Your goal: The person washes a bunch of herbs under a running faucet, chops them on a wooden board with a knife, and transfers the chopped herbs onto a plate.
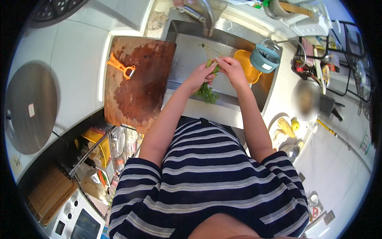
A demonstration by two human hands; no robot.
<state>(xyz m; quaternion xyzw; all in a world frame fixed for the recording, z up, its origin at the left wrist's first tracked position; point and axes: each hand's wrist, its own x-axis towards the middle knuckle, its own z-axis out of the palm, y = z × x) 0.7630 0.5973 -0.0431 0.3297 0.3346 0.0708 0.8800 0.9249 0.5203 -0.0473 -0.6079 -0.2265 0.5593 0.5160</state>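
Note:
A bunch of leafy green herbs (207, 93) hangs over the stainless steel sink (188, 53), its stems held in my left hand (200, 76). Close beside it, my right hand (232, 68) has its fingertips pinched together at the stem ends; whether a stem is between them is too small to tell. Past my hands, a thin stem with a small dark leaf (203, 45) extends over the basin. An orange plastic basket (247, 61) lies in the sink to the right, with a teal plastic strainer basket (265, 59) partly over it.
A wet wooden cutting board (140, 83) overlaps the sink's left side, with an orange vegetable peeler (121, 66) on it. The faucet (207, 18) rises at the back. On the right counter are a plate with corn (286, 127), a green-yellow fruit (295, 125) and a metal bowl (292, 151).

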